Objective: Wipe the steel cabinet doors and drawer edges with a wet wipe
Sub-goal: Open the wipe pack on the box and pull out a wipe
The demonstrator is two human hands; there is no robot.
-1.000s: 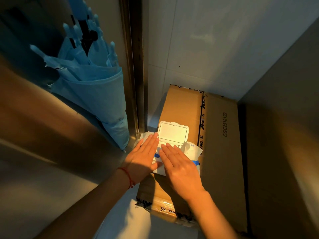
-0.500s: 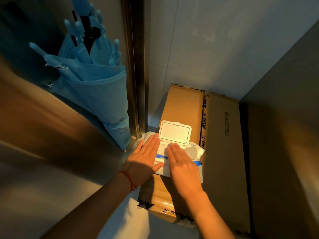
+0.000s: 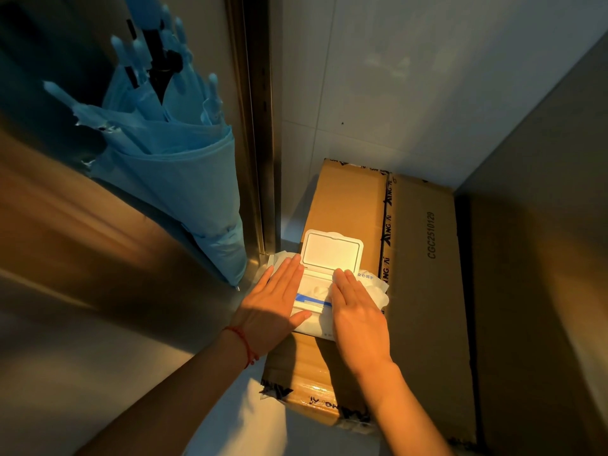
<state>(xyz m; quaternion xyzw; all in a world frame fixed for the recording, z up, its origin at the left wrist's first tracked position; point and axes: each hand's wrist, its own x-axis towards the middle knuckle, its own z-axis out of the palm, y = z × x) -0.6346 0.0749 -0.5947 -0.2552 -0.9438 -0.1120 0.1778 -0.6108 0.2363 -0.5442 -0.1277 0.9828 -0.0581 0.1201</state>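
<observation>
Both hands lie flat, fingers straight, on a pack of wet wipes [image 3: 316, 297] — left hand [image 3: 273, 307] and right hand [image 3: 358, 311] either side of its open lid [image 3: 332, 250]. Beneath them sits a cardboard box [image 3: 424, 291] printed "CGC2510129" — a folded blue umbrella [image 3: 171, 159] hangs left of the hands.

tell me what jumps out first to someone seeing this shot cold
Two hands lie flat on a white wet wipe pack with its lid flipped open: the left hand on its left side, the right hand on its right. The pack sits on a cardboard box in a tiled corner. At upper left, a folded blue umbrella hangs against the steel cabinet door.
</observation>
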